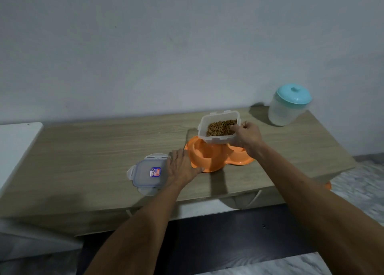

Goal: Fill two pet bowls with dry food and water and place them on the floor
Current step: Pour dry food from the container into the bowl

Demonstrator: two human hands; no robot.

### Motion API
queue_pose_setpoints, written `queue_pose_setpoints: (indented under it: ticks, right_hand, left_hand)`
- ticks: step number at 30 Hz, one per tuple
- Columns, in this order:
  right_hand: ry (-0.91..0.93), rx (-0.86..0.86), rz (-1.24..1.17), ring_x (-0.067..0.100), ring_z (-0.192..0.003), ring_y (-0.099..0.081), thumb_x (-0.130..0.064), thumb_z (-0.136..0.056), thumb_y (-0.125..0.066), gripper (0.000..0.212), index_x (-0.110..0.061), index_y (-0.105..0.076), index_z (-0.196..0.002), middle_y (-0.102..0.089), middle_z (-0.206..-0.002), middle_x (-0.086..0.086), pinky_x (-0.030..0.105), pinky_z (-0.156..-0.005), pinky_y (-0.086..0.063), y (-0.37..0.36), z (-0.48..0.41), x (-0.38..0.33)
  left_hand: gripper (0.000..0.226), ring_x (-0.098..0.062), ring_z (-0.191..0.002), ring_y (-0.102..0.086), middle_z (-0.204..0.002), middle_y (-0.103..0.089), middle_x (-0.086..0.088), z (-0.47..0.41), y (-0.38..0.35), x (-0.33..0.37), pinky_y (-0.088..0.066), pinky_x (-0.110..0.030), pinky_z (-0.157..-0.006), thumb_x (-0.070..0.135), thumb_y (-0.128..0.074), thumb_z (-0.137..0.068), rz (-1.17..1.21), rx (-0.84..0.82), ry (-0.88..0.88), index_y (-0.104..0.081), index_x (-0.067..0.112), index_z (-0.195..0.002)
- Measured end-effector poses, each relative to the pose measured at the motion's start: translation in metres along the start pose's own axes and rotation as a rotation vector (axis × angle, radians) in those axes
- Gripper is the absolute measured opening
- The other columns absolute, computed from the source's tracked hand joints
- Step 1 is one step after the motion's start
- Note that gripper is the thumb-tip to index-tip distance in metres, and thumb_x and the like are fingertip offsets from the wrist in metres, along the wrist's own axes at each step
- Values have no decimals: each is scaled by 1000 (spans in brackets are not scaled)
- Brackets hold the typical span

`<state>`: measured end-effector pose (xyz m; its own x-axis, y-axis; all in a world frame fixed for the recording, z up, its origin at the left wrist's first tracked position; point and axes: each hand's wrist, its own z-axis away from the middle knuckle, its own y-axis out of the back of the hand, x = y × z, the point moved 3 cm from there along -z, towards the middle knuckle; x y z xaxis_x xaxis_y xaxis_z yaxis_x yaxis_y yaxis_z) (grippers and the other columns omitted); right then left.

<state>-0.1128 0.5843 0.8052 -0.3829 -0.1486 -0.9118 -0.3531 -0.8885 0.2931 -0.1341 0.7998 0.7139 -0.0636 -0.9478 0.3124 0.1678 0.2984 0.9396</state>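
A domestic room: a wood-grain table (83, 150) stands against a plain painted wall (145, 46) on marbled floor tiles (363, 183), an orange double pet bowl (209, 160) and teal-lidded plastic jug (288, 106) on it, a clear tub (216, 138) (holding kibble (221, 127)) above the bowl.

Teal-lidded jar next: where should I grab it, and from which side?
Wrap the round translucent body of the jar below the teal lid, coming from its near side. It stands upright, and the lid's knob might just lift off.

orange double bowl (205, 157): flat on table (83, 150) | kibble tub (216, 139): lidless, tilted, held above bowl
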Motion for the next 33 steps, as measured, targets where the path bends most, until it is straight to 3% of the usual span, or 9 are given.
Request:
queue_pose_setpoints:
  ticks: [4,7,10,15,20,26,33]
  right_hand:
    - [99,19,82,29,-68,-64,-22,-82,-71,25,-18,-48,-70,-60,-74,9,45,-66,-60,13,3,-2]
    - [195,5,122,26,-61,-60,-24,-80,-72,30,-20,-45,-68,-57,-68,8,50,-69,-60,14,5,-4]
    - [313,25,217,29,-72,-63,-26,-80,-73,31,-19,-46,-67,-63,-73,10,41,-65,-52,13,10,-10]
    - [479,37,362,14,-88,-50,-22,-81,-73,24,-16,-50,-74,-56,-99,6,23,-71,-34,12,17,-11]
    - [547,1,440,12,-90,-46,-21,-82,-73,21,-9,-55,-85,-50,-104,1,20,-78,-32,9,24,-6]
    - [633,8,440,13,-86,-45,-18,-81,-75,25,-12,-50,-82,-47,-100,0,13,-67,-27,10,26,-2]
    - [658,12,447,11,-85,-47,-19,-80,-76,27,-12,-50,-83,-48,-102,-2,10,-67,-33,10,27,4]
  left_hand:
    - [85,-29,-130,-37,-140,-47,-7,-2,-10,5,-35,-41,-104,68,-63,-74,-22,-3,31,-44,11,-135]
    - [79,-29,-129,-38,-138,-49,-8,-3,-13,9,-36,-41,-103,64,-64,-76,-20,9,49,-47,10,-132]
    - [78,-29,-130,-39,-139,-49,-8,-3,-16,10,-37,-42,-103,63,-64,-77,-13,23,66,-47,10,-132]
    - [79,-28,-131,-39,-141,-48,-7,0,-19,10,-38,-43,-103,63,-64,-78,-1,44,81,-45,12,-134]
    - [78,-28,-131,-39,-141,-48,-6,1,-20,10,-37,-43,-102,64,-63,-78,1,53,75,-46,11,-134]
    - [81,-28,-132,-37,-141,-47,-6,0,-22,9,-37,-43,-102,65,-63,-78,-8,46,79,-44,11,-135]
    - [79,-28,-134,-34,-142,-45,-4,-1,-23,9,-36,-44,-102,65,-62,-79,-9,37,84,-44,12,-135]
